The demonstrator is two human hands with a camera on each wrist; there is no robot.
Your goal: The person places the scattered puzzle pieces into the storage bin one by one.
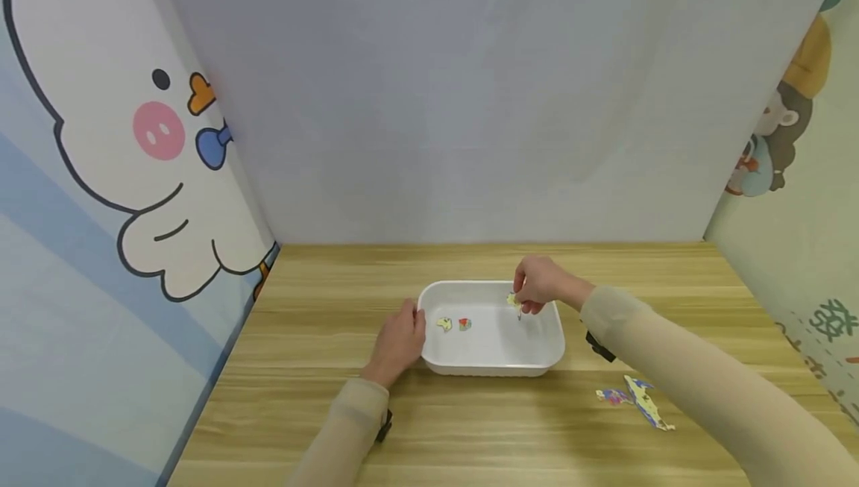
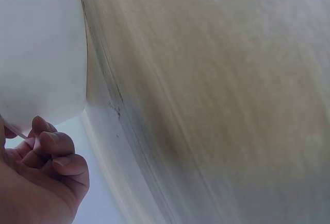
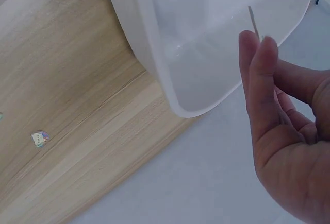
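Note:
A white plastic basin (image 1: 493, 353) stands on the wooden table. My left hand (image 1: 399, 341) grips its left rim, fingers curled in the left wrist view, where the hand (image 2: 46, 167) is partly cut off. Over the basin's right end, my right hand (image 1: 542, 283) pinches a small flat printed cut-out (image 1: 513, 299), yellowish in the head view. Seen from the right wrist, that cut-out (image 3: 253, 22) shows as a thin edge between thumb and finger. Inside the basin lie a pale yellow cut-out (image 1: 444, 324) and a red and green one (image 1: 465, 324).
Right of the basin, under my right forearm, lie a purple cut-out (image 1: 614, 396) and a long yellow and blue one (image 1: 647, 401), close together on the wooden table (image 1: 322, 300). A grey-white curtain (image 1: 436, 99) hangs behind the table; printed panels flank it.

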